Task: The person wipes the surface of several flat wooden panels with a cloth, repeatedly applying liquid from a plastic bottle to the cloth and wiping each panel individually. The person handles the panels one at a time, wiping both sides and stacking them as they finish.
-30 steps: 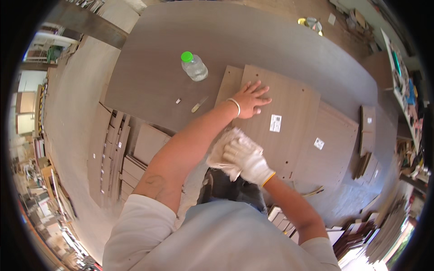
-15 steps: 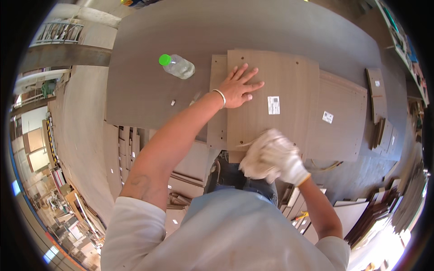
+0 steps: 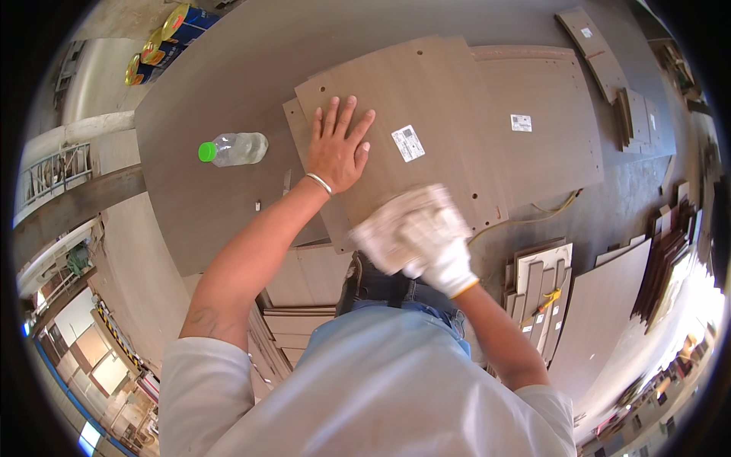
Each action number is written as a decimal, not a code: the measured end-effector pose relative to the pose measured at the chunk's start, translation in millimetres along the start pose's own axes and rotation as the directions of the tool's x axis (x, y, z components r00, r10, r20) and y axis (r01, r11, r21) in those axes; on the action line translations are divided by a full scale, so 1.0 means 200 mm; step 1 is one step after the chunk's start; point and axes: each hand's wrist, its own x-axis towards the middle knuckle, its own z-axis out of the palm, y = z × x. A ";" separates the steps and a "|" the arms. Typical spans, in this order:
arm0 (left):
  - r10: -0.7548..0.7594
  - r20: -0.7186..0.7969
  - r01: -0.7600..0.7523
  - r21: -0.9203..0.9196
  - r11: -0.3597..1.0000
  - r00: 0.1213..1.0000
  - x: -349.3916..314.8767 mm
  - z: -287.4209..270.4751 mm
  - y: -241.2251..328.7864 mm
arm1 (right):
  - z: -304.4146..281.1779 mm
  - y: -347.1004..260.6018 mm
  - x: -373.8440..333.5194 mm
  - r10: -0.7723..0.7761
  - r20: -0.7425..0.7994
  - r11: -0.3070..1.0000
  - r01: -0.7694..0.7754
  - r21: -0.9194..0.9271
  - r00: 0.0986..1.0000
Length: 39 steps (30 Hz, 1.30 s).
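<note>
My bare left hand (image 3: pixel 337 152), with a light bracelet at the wrist, lies flat with spread fingers on the left part of a wood-grain panel (image 3: pixel 381 84). The panel has drilled holes near its edges and a white label (image 3: pixel 407 143). In a white work glove, my right hand (image 3: pixel 438 244) grips a pale rag (image 3: pixel 388 228) at the panel's near edge. Motion blurs the rag and the glove. Other panels lie under and beside this one, among them a labelled panel (image 3: pixel 533 129) to the right. Left of my left hand, a clear bottle with a green cap (image 3: pixel 240 149) lies on its side.
Everything rests on a large brown table board (image 3: pixel 251 84). Narrow boards (image 3: pixel 594 57) lie at its far right. Blue and gold cans (image 3: pixel 183 27) stand at the far left. Board stacks (image 3: pixel 537 289) lean at the lower right, with a yellow-handled tool (image 3: pixel 550 298). A thin cable (image 3: pixel 560 206) runs past the panels.
My view has turned, so the panels and bottle appear rotated and shifted left. The rag, bunched before, now appears more spread under my gloved right hand. My left hand still presses on the panel.
</note>
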 end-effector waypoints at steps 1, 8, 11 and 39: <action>-0.005 -0.001 0.005 0.013 1.000 1.000 0.00 0.00 0.00 | -0.10 0.05 -0.03 0.159 -0.010 0.980 -0.159 -0.117 0.987; -0.170 0.012 0.169 0.075 0.983 0.985 0.11 0.05 0.25 | 0.38 -0.38 -0.01 0.068 -0.062 0.994 -0.062 0.087 0.996; -0.167 -0.048 0.170 0.064 0.983 0.985 0.09 0.09 0.22 | 0.24 -0.20 -0.05 0.041 -0.027 0.999 -0.041 0.020 0.999; -0.069 0.120 0.054 0.121 0.991 0.990 0.05 -0.06 0.15 | -0.12 0.55 -0.32 0.821 -0.388 0.562 -0.482 0.672 0.418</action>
